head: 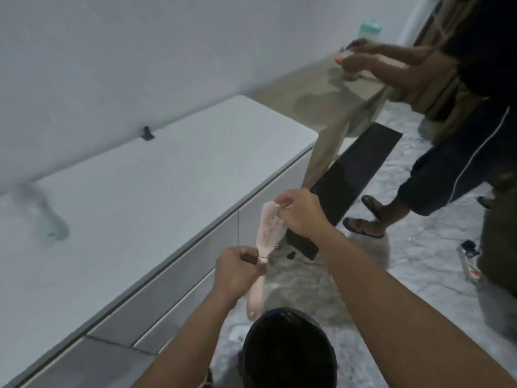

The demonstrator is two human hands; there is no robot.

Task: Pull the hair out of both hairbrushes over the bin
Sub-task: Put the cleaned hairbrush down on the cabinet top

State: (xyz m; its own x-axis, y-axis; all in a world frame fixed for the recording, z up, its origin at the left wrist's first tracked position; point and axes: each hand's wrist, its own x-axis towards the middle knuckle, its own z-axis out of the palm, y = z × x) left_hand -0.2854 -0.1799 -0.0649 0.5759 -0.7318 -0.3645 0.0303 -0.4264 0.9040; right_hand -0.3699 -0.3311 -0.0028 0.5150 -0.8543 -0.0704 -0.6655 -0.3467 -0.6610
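I hold the pink hairbrush (pixel 267 233) up between my two hands, a little below the middle of the frame. Its long axis runs nearly upright, tipped slightly, with the head toward the upper right and the handle tail pointing down at the bin (pixel 288 348) with its dark liner at the bottom centre.

My left hand (pixel 237 271) is curled round the handle just below the head, with a dark strand or band showing at my thumb; I cannot tell which. My right hand (pixel 300 212) is at the top of the head, its fingertips pinching at the tip, either the rim or a tuft of hair there; the blur hides which.

So the bristle face turns toward my right hand, which is the nearer one for pulling, while the left only steadies. The bin's opening lies below the handle rather than under the head, so I judge loose hair from the top could drift wide; bringing the head lower and nearer me would be safer.

The white counter (pixel 156 191) runs along the left. I see no second brush.
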